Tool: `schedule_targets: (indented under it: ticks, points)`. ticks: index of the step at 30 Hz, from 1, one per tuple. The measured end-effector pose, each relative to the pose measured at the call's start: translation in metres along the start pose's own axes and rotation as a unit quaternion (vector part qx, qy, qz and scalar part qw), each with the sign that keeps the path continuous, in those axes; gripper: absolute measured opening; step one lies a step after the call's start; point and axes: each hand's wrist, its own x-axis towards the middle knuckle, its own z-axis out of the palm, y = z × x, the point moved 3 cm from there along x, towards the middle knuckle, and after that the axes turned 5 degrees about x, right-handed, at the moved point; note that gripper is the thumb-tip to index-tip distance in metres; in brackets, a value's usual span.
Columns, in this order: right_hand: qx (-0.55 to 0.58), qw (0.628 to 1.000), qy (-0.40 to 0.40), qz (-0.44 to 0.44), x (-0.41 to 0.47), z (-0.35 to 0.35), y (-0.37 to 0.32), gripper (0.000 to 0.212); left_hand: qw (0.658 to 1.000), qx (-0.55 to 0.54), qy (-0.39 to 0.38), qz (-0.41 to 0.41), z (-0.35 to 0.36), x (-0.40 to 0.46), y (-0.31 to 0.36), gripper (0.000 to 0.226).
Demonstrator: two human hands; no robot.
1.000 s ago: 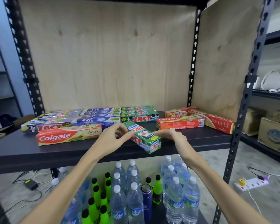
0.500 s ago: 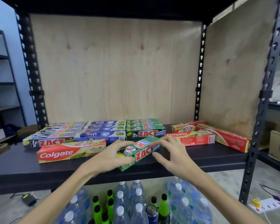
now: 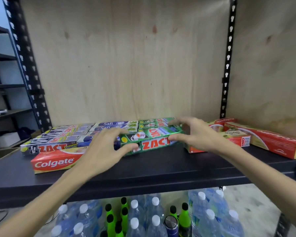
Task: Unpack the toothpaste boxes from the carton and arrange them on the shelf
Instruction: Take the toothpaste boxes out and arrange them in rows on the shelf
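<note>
With several rows already laid along the shelf (image 3: 161, 170) back, my left hand (image 3: 102, 149) and right hand (image 3: 197, 135) grip the green ZACT box (image 3: 152, 141) by its ends, not yet placed.

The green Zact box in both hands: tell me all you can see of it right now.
The green Zact box is a long, glossy carton that looks like printed cardboard, with red ZACT lettering on its front face and a cup picture near its left end. It lies lengthwise, left to right, on the dark shelf, in front of the green Zact row. The left hand grips its left end, the right hand its right end.
</note>
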Motion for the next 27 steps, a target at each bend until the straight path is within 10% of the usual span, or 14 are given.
schedule_targets:
  ticks: [12, 27]
  points:
    - [-0.014, 0.994, -0.059, 0.090, 0.037, -0.020, 0.057, 0.055, 0.991, -0.049, -0.124, -0.028, 0.058, 0.084, 0.005, 0.054]
    - [0.002, 0.993, -0.063, 0.099, 0.036, -0.003, 0.076, 0.055, 0.999, 0.036, 0.006, -0.008, 0.089, 0.065, 0.005, 0.054]
